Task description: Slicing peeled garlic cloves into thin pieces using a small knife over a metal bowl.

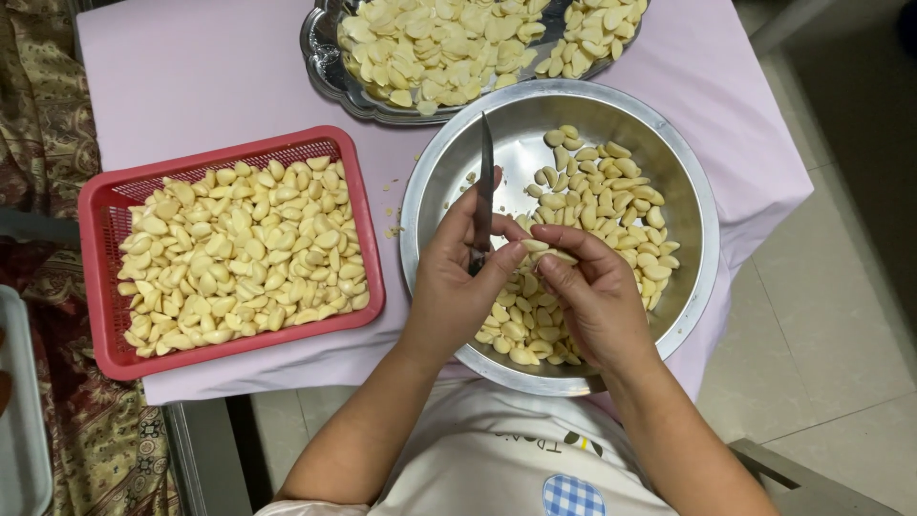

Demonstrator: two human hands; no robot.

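Observation:
My left hand (458, 287) grips a small knife (485, 182) by its handle, blade pointing away from me over the steel bowl (435, 182). My right hand (592, 296) pinches a peeled garlic clove (546, 250) against the knife hand, just above the bowl. The bowl holds many peeled garlic cloves (611, 205), heaped toward its right and near side. Both hands meet over the bowl's near left part.
A red plastic basket (105, 205) full of garlic cloves sits left of the bowl. A steel tray (320, 57) with more cloves lies at the far side. All rest on a pink-covered table (191, 67). Tiled floor (831, 287) lies to the right, patterned cloth (38, 57) left.

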